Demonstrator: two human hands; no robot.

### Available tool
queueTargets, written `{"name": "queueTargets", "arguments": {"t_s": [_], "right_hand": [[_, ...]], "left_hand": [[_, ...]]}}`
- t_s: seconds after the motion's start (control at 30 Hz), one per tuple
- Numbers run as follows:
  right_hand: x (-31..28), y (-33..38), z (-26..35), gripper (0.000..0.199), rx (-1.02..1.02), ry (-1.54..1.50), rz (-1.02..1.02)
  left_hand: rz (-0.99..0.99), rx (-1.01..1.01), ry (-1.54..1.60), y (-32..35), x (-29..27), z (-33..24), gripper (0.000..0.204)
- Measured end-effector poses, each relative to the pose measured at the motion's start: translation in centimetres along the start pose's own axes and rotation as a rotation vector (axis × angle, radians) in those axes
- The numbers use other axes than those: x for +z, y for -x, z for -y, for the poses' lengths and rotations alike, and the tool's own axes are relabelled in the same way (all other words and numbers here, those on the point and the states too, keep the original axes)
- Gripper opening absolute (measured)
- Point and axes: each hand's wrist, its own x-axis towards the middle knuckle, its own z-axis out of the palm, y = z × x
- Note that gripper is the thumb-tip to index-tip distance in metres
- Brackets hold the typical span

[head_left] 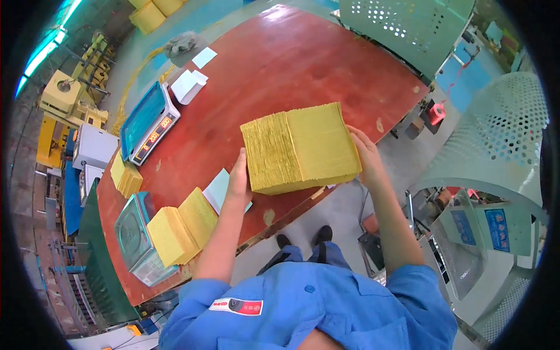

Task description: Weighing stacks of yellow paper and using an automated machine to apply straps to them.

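A thick stack of yellow paper sheets (300, 149) is held between my two hands above the near edge of the red table (274, 64). My left hand (238, 178) presses against the stack's left end, where the layered sheet edges show. On the opposite end, my right hand (366, 153) grips the stack's right side, its fingers partly hidden behind it. The stack's smooth broad face and its ridged edges are both visible. Left of my left forearm, smaller yellow paper stacks (173, 233) lean by a clear plastic box (135, 236).
A digital scale (153, 125) with a blue-green pan stands at the table's left, with a yellow block (125, 175) and white cards (188, 86) nearby. Perforated green machine guards (408, 29) border the far right. A grey perforated machine cover (496, 134) is at my right.
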Motion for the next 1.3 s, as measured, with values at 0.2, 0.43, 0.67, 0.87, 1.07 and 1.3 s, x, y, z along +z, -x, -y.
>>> {"name": "queueTargets", "arguments": {"t_s": [0.2,0.43,0.67,0.87,1.07,1.3], "right_hand": [[2.4,1.0,-2.0,0.044,-0.184,0.086,0.031],[5.5,5.3,-5.7,0.050,-0.169,0.074,-0.058],[8.0,8.0,-3.1,0.044,-0.107,-0.017,-0.058],[8.3,5.5,0.3,0.026,-0.282,-0.245,0.134],[7.9,5.3,-4.8,0.023,-0.472,-0.409,0.027],[8.3,4.1,-4.8,0.019,-0.487,-0.327,-0.071]], "left_hand": [[-0.003,-0.015,0.172,0.2,2.2,0.9,0.054],[0.122,-0.019,0.251,2.3,-2.4,1.4,0.053],[0.157,-0.029,0.148,4.0,-2.9,-0.2,0.055],[0.331,0.349,-0.012,3.4,-4.9,-2.1,0.050],[0.324,0.333,-0.001,3.8,-7.3,2.3,0.045],[0.230,0.204,0.137,3.7,-8.2,2.7,0.048]]}}
